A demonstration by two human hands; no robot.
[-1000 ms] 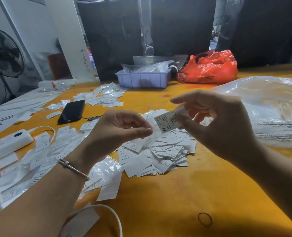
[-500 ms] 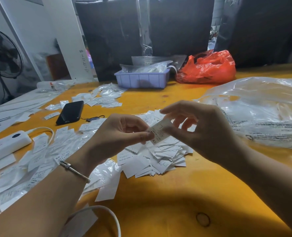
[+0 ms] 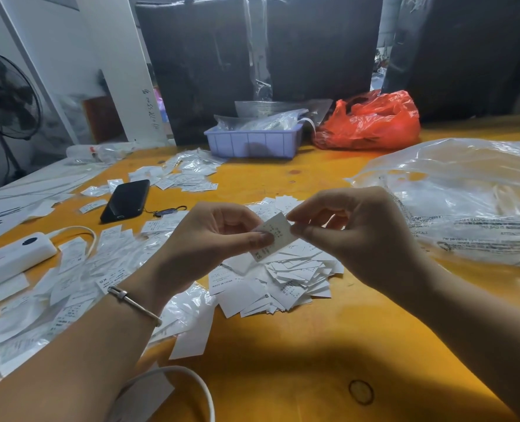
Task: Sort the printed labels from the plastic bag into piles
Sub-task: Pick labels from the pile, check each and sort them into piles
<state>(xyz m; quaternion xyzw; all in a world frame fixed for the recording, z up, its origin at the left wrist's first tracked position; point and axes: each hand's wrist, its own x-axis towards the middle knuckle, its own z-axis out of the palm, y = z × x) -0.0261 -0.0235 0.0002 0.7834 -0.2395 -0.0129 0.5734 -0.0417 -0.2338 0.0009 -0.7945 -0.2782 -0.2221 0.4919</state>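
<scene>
Both hands hold one small white printed label (image 3: pixel 275 236) marked XS above the yellow table. My left hand (image 3: pixel 213 242) pinches its lower left edge with thumb and fingers. My right hand (image 3: pixel 356 236) pinches its upper right corner. Below them lies a loose heap of white labels (image 3: pixel 286 278). More labels are spread to the left (image 3: pixel 79 275), some in small clear sleeves. Another scatter lies farther back (image 3: pixel 185 175). A large clear plastic bag (image 3: pixel 465 202) lies at the right.
A black phone (image 3: pixel 126 199) and a white power bank (image 3: pixel 12 257) with a cable sit at the left. A lilac tray (image 3: pixel 252 143) and a red plastic bag (image 3: pixel 371 120) stand at the back. A fan (image 3: pixel 6 99) stands far left. A rubber band (image 3: pixel 361 392) lies near the front edge.
My right hand brought the label down and left to my left hand. Both hands now pinch it together, where earlier only the right held it.
</scene>
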